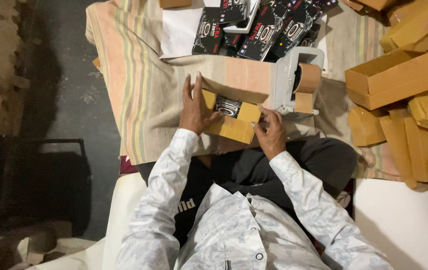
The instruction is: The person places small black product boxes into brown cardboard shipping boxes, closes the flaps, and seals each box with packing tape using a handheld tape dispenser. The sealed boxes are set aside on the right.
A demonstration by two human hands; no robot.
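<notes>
A small brown cardboard box [234, 127] lies open on the striped cloth [139, 85] in front of me, with a black printed product box [227, 106] sitting inside it. My left hand [194, 107] presses on the box's left side, fingers spread upward along its flap. At the box's right edge, my right hand [270, 131] pinches the side flap. A grey tape dispenser [294, 82] with a brown tape roll stands just right of the box, close to my right hand.
Several black printed product boxes [264, 25] and a white sheet [180, 30] lie at the far side of the cloth. Piles of brown cardboard boxes [404, 75] fill the right. A dark chair [29, 175] stands on the floor at left.
</notes>
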